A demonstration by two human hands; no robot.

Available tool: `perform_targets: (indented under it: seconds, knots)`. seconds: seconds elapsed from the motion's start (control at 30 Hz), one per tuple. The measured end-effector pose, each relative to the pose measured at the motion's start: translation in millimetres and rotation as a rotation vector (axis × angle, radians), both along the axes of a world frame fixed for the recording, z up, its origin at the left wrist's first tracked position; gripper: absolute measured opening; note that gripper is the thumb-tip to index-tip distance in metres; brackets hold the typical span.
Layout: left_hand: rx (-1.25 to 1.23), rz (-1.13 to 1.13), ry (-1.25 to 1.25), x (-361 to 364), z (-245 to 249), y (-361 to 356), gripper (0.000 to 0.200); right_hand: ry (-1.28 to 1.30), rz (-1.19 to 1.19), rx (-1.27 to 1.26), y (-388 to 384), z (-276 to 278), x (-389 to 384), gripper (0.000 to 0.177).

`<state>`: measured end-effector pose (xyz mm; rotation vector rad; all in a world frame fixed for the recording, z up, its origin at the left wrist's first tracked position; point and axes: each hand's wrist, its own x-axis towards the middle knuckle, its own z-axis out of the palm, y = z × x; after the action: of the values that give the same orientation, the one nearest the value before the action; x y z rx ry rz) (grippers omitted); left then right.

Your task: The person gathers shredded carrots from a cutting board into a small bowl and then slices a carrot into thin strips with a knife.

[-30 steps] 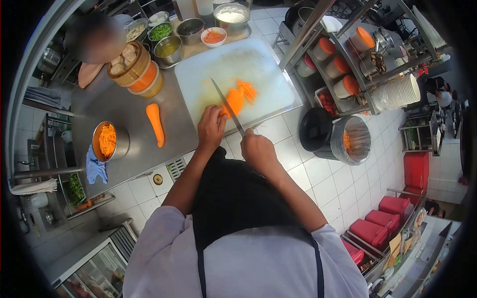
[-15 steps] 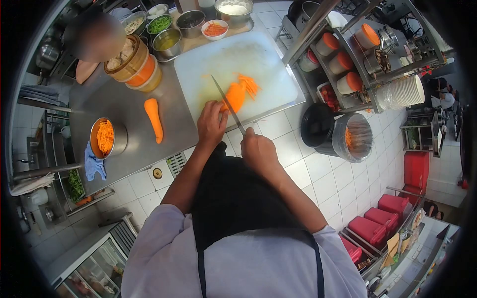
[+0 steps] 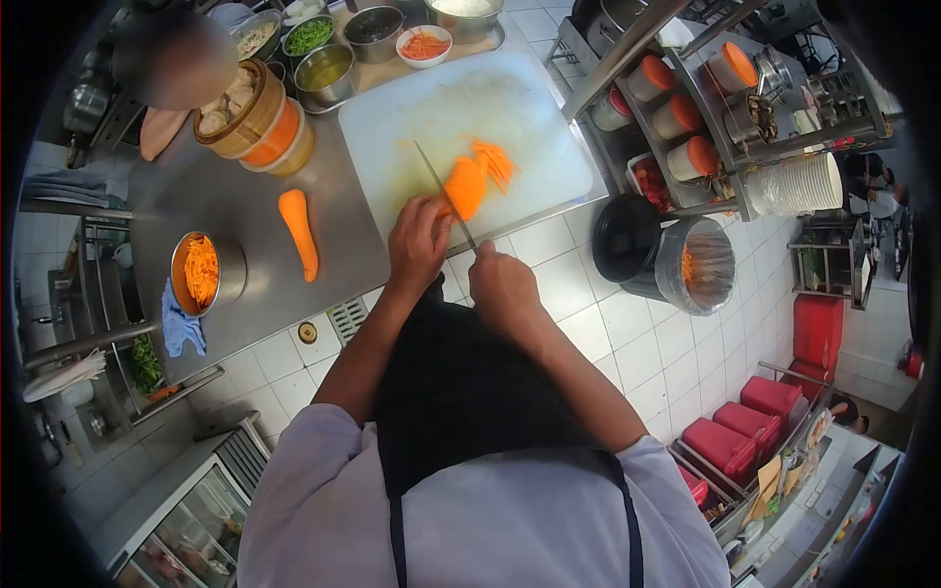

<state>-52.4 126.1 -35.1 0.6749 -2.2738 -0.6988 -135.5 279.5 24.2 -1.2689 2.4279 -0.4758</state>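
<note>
Two hands are close together at the white cutting board (image 3: 377, 132): the right hand (image 3: 505, 289) is closed around the handle of the knife (image 3: 434, 176), and the left hand (image 3: 417, 235) has its bent fingers clamped on the near end of the carrot slices (image 3: 468, 186), tips just beside the blade. A finger could be nicked if the blade drifts towards the left hand or a fingertip strays under the edge. The slices look loosely overlapped, so they could slide apart under a weak hold and give uneven cuts. The carrot strips (image 3: 497, 165) lie beyond them, where a push could scatter them.

On the steel surface (image 3: 257, 220), the whole carrot (image 3: 300, 235) lies with nothing bracing it and could roll if bumped. The steel pot (image 3: 231, 271) is filled with carrot shreds (image 3: 201, 272). The bamboo steamer (image 3: 263, 127) bears pale dumplings (image 3: 230, 106); near the board, a steel bowl (image 3: 323, 95) has yellowish liquid and a white bowl (image 3: 424, 62) has orange-red shreds. The lined bin (image 3: 720, 294) contains orange scraps (image 3: 688, 267).
</note>
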Motion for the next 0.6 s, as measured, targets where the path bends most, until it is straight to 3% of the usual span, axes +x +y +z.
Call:
perform_targets:
  seconds: [0.17,0.3,0.43,0.6]
  knots:
    - [0.072,-0.024,0.045,-1,1,-3,0.025,-0.023,0.004,0.004,-3,-25,-8,0.011]
    - [0.138,-0.024,0.031,0,0,-1,0.027,-0.044,0.008,-0.015,-2,-5,-11,0.013]
    - [0.045,0.010,0.026,-1,-1,-1,0.027,-0.032,0.006,-0.041,-1,20,-5,0.013]
    - [0.112,0.006,-0.016,-1,-1,0,0.028,-0.011,0.012,-0.055,5,21,-4,0.014]
